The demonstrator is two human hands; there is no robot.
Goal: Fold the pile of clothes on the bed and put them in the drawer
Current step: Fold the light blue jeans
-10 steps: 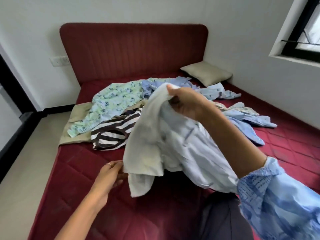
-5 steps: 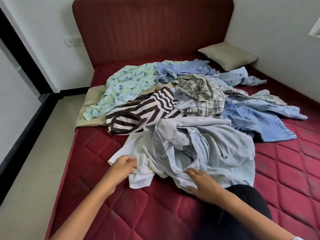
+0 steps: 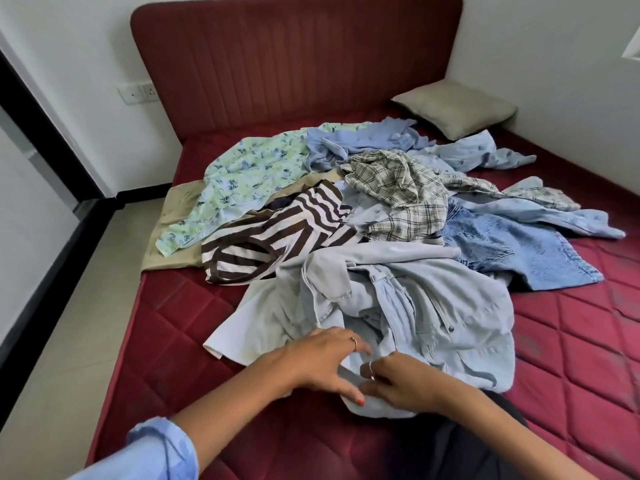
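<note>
Both hands, left with fingers spread flat and right pinching, meet on the shirt's near edge, shirt stretching away.

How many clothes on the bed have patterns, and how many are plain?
Patterned: 3 - green floral garment, brown-and-white striped top, beige checked shirt.
Plain: 5 that I can tell apart - 3 pale blue garments, denim piece, tan cloth.
Total: 8.

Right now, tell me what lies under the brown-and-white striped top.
The striped top lies on a beige garment, with something dark at its upper edge. The pale denim shirt overlaps its lower right corner. What else lies beneath is covered.
</note>
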